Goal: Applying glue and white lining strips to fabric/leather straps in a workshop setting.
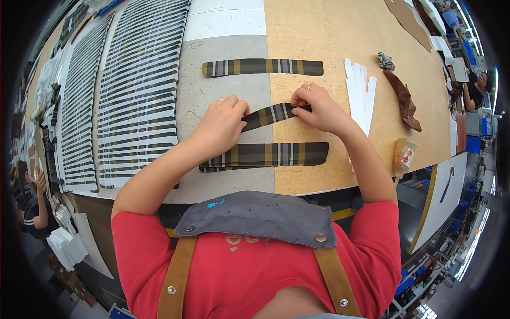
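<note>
Your left hand (222,121) and right hand (317,108) each pinch one end of a narrow curved strip of dark plaid fabric (271,114), holding it stretched between them just above the worktable (319,32). Both forearms reach forward, elbows bent outward. A stack of matching plaid strips (265,156) lies just below your hands, another single plaid strip (262,67) beyond them.

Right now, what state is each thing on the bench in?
Left hand: pinching one end of the middle plaid strip.
Right hand: pinching its other end.
Middle plaid strip: lifted, slanted between both hands.
Far plaid strip: lying flat, untouched.
Near plaid strip: lying flat.
White paper strips: lying fanned.
Brown leather scrap: crumpled.
</note>
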`<state>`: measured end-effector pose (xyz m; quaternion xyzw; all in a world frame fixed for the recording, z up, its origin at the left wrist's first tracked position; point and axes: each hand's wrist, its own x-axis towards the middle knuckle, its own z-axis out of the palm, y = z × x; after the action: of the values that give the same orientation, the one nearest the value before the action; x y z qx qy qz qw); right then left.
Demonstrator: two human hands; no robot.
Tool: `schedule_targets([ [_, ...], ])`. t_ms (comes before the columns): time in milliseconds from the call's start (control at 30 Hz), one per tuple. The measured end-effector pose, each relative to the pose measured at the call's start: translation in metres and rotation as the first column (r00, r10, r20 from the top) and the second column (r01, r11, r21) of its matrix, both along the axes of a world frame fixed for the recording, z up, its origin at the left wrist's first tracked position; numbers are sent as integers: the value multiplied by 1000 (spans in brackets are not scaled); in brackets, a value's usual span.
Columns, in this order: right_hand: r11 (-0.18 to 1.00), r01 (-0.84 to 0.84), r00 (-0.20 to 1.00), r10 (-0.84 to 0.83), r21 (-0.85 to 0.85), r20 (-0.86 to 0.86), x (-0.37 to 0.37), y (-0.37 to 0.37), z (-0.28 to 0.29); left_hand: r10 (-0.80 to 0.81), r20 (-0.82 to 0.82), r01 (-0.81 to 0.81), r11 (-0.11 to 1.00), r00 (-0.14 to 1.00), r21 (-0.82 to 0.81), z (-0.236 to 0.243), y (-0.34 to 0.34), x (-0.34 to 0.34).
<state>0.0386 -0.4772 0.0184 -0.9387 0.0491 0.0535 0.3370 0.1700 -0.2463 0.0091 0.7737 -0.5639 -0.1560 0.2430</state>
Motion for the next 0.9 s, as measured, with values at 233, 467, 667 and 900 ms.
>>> schedule_targets([
  [233,996,83,994,-80,40,-80,-2,-6,8,28,-1,-27,991,1000,-133,1,-20,19],
  [467,805,467,883,-445,366,-149,3,-30,1,129,-55,-134,987,990,-87,-4,-33,48],
  [667,865,490,872,-488,105,-43,7,-25,5,240,-42,-244,964,970,-111,1,-5,63],
  [900,867,333,928,-230,-372,294,-7,-17,4,335,413,-296,942,847,-158,10,16,54],
])
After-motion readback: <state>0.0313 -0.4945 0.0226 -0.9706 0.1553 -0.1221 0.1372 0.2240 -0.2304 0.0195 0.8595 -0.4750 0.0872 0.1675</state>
